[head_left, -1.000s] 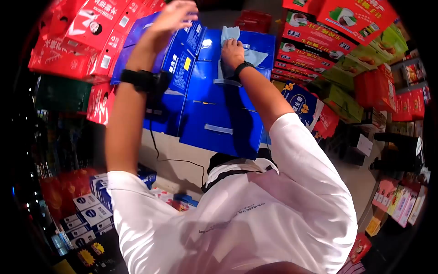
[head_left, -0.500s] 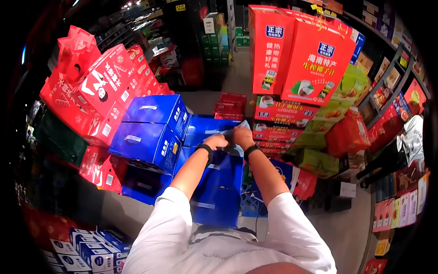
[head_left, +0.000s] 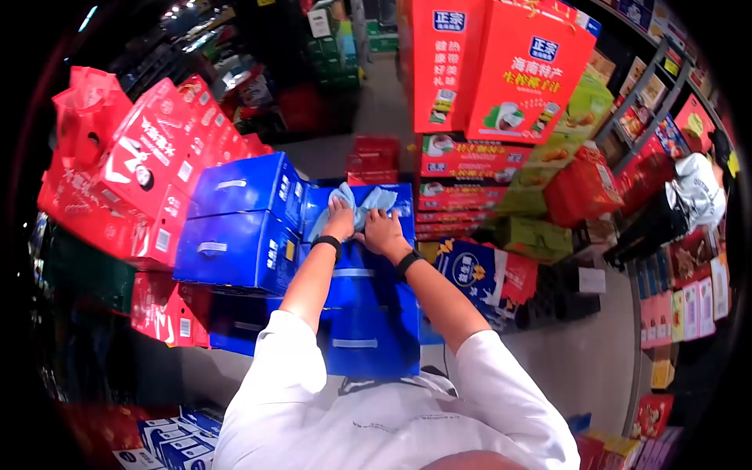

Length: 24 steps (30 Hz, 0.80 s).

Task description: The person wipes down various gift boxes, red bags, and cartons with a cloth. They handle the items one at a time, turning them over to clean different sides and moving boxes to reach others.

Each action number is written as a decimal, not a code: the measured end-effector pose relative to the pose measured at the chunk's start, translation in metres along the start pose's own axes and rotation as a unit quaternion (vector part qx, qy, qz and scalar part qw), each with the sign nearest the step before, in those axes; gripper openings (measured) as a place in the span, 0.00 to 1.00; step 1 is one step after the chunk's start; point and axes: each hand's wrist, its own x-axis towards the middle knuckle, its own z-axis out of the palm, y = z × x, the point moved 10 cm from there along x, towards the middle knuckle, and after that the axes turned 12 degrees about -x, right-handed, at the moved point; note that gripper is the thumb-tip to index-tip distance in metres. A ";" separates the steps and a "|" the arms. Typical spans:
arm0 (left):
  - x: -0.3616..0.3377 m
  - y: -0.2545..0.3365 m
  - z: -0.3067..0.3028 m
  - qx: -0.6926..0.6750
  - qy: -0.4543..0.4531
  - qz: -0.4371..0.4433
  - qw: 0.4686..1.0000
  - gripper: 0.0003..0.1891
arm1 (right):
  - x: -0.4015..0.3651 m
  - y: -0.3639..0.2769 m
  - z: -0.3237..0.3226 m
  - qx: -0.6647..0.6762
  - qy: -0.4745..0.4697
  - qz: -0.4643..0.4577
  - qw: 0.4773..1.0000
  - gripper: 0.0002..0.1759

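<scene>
A light blue cloth (head_left: 362, 202) lies crumpled on top of the far blue carton (head_left: 402, 205). My left hand (head_left: 338, 221) rests flat on the cloth's left part, fingers stretched forward. Pressed down beside it, my right hand (head_left: 384, 233) has its fingers spread, their tips at the cloth's right part. Both wrists wear black bands. Under my forearms are more blue cartons (head_left: 376, 319) with pale carry handles. Two blue cartons (head_left: 229, 249) stand higher, just left of my left hand.
Red gift cartons (head_left: 153, 149) are stacked at the left. To the right rises a stack of red coconut drink boxes (head_left: 517, 78), with green boxes (head_left: 540, 239) behind. A blue printed bag (head_left: 470, 270) sits near my right forearm. Another person (head_left: 697, 196) is by the right shelves.
My closed hands have opened and flattened onto the cloth, which is now spread more to the left. The view has shifted, and the blue printed bag shows more fully.
</scene>
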 end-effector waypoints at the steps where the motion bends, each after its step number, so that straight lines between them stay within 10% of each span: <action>1: -0.002 0.011 -0.005 -0.104 0.085 0.035 0.990 0.42 | -0.006 0.008 -0.003 -0.005 0.033 0.009 0.999 0.39; 9: -0.049 0.123 -0.019 -0.236 0.196 0.377 0.874 0.24 | -0.028 0.053 0.003 -0.113 -0.100 0.081 0.985 0.16; 14: -0.042 0.075 -0.028 -0.144 0.273 0.307 0.900 0.17 | -0.013 0.040 0.003 0.007 -0.069 0.047 0.997 0.25; 16: -0.012 0.026 -0.034 -0.067 0.165 0.106 0.978 0.15 | -0.008 0.037 0.018 0.092 -0.037 0.052 0.994 0.32; 21: -0.001 0.007 -0.024 -0.109 0.071 0.087 0.988 0.26 | -0.054 0.024 -0.021 0.022 0.108 -0.008 0.994 0.14; 24: -0.042 0.067 -0.024 -0.113 0.032 0.240 0.964 0.35 | -0.091 0.030 -0.020 -0.047 0.158 -0.051 0.985 0.12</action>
